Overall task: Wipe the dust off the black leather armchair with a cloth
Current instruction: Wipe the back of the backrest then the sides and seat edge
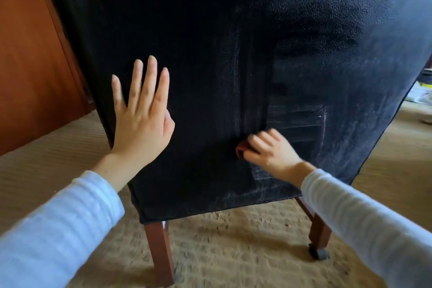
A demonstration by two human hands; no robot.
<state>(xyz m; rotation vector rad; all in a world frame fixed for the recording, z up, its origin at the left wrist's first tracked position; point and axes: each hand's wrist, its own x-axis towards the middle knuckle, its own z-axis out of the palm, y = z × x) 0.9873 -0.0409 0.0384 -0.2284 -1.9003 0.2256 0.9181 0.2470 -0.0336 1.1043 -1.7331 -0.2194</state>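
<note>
Black leather armchair (233, 54) fills view, back panel facing camera, grey dust film heavy on right side, dark wiped streaks near middle. Red cloth (240, 149) bunched against leather low on panel, gripped in curled right hand (268, 151), blurred. Left hand (142, 112) flat, fingers straight, pressing panel to brace. Wooden legs (160, 250) on tan carpet (233, 241). Risks: small bunched cloth likely to leave unwiped stripes between passes; loosened dust may resettle on cleaned patches; hard push could tip chair.
</note>
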